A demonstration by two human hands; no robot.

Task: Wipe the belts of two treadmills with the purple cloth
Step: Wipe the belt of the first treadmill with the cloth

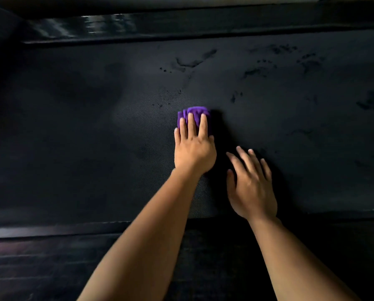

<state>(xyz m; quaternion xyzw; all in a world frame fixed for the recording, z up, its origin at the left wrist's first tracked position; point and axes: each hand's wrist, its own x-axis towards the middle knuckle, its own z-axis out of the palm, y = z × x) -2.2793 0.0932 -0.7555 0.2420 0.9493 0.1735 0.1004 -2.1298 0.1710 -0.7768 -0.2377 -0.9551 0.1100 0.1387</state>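
A black textured treadmill belt (95,127) fills most of the head view. The bunched purple cloth (194,112) lies on the belt near the middle. My left hand (193,148) presses flat on the cloth with straight fingers, covering most of it. My right hand (251,183) lies just to the right and nearer me, fingers spread and flat on the belt, holding nothing. Dark wet-looking smears (190,61) mark the belt beyond the cloth and toward the right.
A glossy black side rail (181,25) runs along the far edge of the belt. A near side rail (51,230) borders the belt in front of me, with dark ribbed flooring (40,268) below it.
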